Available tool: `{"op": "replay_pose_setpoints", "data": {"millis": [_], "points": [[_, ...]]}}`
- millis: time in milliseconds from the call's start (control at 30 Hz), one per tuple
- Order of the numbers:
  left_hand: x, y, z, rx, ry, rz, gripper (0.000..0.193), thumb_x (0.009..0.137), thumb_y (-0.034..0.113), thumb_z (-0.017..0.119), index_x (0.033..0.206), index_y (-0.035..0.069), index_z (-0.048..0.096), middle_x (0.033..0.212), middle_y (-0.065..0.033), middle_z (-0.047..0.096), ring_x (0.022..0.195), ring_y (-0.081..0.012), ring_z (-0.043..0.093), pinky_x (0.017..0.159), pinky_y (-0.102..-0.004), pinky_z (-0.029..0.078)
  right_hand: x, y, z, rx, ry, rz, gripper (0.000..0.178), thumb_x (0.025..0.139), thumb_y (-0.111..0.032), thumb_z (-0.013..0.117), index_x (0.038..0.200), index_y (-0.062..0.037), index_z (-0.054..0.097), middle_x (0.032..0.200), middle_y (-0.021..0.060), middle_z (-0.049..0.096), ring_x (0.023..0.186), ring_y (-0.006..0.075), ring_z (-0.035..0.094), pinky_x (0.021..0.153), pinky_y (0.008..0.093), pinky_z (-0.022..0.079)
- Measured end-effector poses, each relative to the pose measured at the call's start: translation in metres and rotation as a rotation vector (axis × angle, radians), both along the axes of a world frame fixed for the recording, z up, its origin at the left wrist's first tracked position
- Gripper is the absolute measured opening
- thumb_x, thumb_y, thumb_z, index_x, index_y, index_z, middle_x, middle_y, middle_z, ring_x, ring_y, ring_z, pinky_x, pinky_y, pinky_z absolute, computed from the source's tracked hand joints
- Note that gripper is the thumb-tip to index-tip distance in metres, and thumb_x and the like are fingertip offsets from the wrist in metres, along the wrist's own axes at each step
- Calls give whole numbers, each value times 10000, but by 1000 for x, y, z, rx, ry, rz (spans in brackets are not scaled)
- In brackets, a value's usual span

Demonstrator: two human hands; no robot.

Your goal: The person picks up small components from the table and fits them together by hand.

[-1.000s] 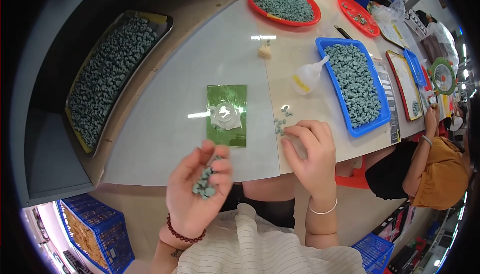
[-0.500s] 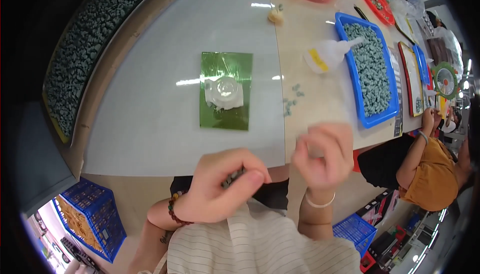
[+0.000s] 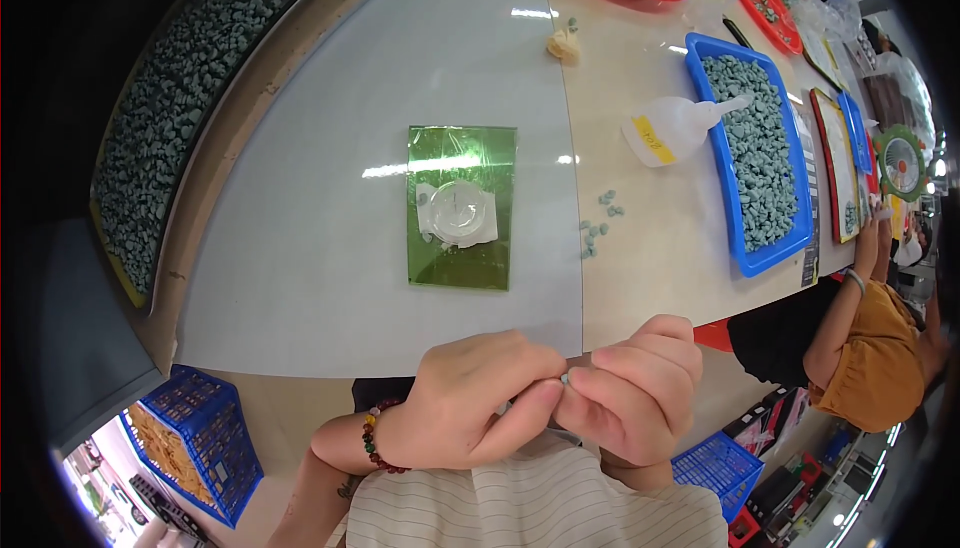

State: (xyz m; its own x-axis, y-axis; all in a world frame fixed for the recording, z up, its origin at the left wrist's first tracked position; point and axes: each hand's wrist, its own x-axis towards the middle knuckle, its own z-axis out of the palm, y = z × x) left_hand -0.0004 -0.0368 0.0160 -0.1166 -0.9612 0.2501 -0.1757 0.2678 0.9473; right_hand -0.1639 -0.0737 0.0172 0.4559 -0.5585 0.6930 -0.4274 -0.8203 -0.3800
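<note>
Close together in front of the table edge are my two hands, fingertips meeting. My left hand is closed, thumb against the bent fingers; a bit of grey-green shows between them. With thumb and fingers pinched, my right hand meets it at a tiny grey-green piece, most of which the fingertips cover. Beyond them, a shiny green rectangular plate lies on the table. It bears a white patch of paper or tissue with a round clear dish on top.
Several grey-green pieces lie loose right of the plate. A blue tray full of them stands farther right, a white squeeze bottle leaning on its rim. A dark tray is at left. Another person works at right.
My right hand has come down and left to meet my left hand at the fingertips. My left hand has turned, hiding most of the pieces seen in it before. The view has shifted slightly.
</note>
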Motion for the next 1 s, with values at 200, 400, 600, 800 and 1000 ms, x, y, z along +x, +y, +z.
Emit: {"op": "replay_pose_setpoints", "data": {"millis": [200,400,600,800,1000], "points": [[0,1,-6,11,38,-9,186,696,-39,503,838,28,604,640,-47,551,496,-171,473,452,-265,369,0,0,-3,5,-55,57,144,671,-95,672,812,-76,649,896,18,574,730,126,523,575,269,377],[-2,2,-8,0,66,-1,176,699,-42,501,834,18,597,656,-43,558,500,-164,479,454,-261,379,-4,-5,0,62,-38,119,152,676,-101,678,822,-69,651,919,27,571,722,132,531,565,273,382],[-1,1,-6,-61,57,14,153,685,-55,530,812,14,582,646,-45,547,484,-165,466,434,-264,369,-2,-8,0,251,-151,184,209,642,-49,701,844,-44,646,938,54,555,696,165,522,556,283,394],[0,3,-6,-115,55,41,152,687,-54,584,819,14,554,616,-58,479,496,-196,468,438,-277,375,1,-6,4,315,-194,213,213,640,-47,699,847,-59,652,930,42,560,698,167,525,574,285,409],[3,8,-9,-79,138,-4,143,694,-51,574,817,19,554,610,-61,471,491,-199,458,441,-281,376,1,-8,10,216,-70,228,142,696,-111,677,836,-98,663,939,9,571,749,150,551,611,324,423]]}}
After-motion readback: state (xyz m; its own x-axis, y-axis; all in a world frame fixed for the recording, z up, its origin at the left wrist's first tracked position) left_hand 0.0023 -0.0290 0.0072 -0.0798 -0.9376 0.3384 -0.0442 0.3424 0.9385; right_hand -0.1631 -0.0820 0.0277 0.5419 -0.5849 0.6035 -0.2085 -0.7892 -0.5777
